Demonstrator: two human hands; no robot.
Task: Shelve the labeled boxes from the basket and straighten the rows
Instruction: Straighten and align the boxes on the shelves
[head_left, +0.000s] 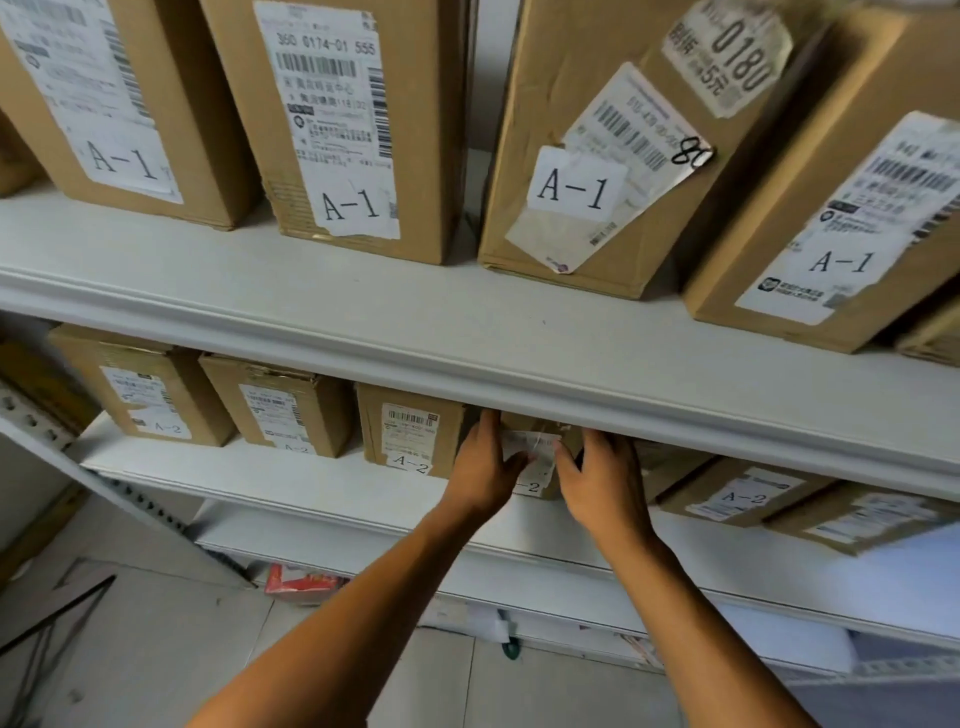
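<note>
Now on middle shelf (322, 480): small A-2 box (537, 467) gripped between left hand (480, 467) and right hand (605, 480), fingers curled round its sides; just beside neighbouring A-2 box (410, 434), under A-1 row.

Two bare forearms reach forward and up, side by side. The left hand (483, 467) and right hand (602, 478) face each other, fingers curled, gripping opposite sides of a small box (537, 457).
</note>
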